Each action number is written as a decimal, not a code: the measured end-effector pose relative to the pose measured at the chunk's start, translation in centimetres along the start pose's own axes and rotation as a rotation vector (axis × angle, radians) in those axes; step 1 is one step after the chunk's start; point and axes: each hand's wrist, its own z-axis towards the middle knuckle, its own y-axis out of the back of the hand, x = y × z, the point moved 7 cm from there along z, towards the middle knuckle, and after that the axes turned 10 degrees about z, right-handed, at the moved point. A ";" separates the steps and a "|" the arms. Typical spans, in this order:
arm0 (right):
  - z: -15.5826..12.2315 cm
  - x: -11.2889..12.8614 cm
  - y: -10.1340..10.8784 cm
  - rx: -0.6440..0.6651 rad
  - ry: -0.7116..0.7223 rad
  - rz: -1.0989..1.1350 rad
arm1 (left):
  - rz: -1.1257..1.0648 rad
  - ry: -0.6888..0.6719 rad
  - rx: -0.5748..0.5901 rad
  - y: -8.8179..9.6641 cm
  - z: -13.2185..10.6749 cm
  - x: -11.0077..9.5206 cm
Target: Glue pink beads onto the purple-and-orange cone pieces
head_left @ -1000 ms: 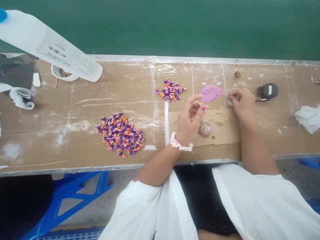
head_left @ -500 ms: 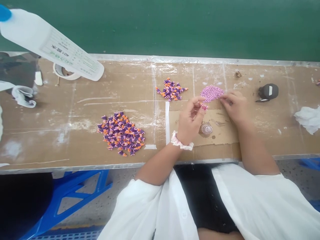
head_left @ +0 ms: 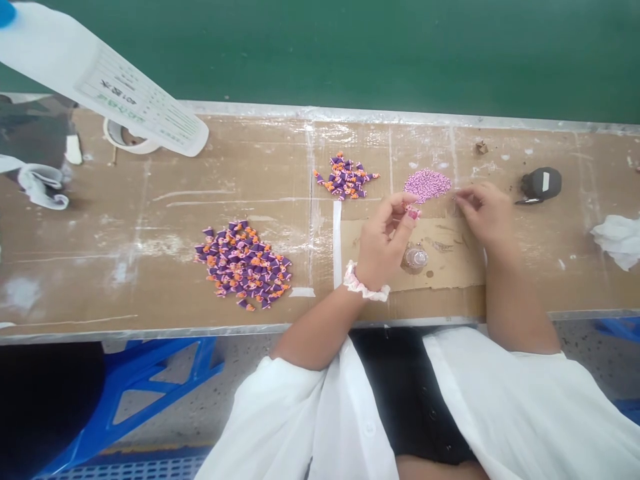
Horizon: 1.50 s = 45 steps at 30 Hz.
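My left hand [head_left: 383,243], with a white scrunchie on its wrist, pinches a small pink-and-orange figure piece [head_left: 411,209] between thumb and fingers. Just beyond those fingertips lies a heap of tiny pink patterned pieces [head_left: 427,185]. To the right of that heap, my right hand [head_left: 486,212] has thumb and fingers pressed together; whatever they hold is too small to make out. A small clear container [head_left: 415,258] rests on a cardboard sheet [head_left: 450,267] between my forearms. Small purple-and-orange figures form one pile [head_left: 346,177] left of my left hand and a larger pile [head_left: 243,267] farther left.
A big white bottle [head_left: 135,97] leans in from the upper left, over a tape roll [head_left: 117,137]. On the right are a black object with a white label [head_left: 543,183] and a crumpled white tissue [head_left: 619,241]. A blue stool [head_left: 150,387] stands below the table's left edge.
My right hand has drawn back to the right, away from the pink heap, its fingers still together. The left hand keeps its pinch in nearly the same place; the view has shifted slightly.
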 end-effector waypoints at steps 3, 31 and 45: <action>0.0 -0.1 -0.4 0.035 -0.011 -0.010 | -0.010 -0.009 -0.008 0.0 0.0 -0.1; -4.1 10.7 1.1 0.104 0.480 0.350 | 0.110 0.137 0.285 -2.3 -0.8 0.5; -4.7 10.9 2.2 -0.052 0.458 0.520 | -0.254 0.267 0.424 -3.4 -0.9 0.1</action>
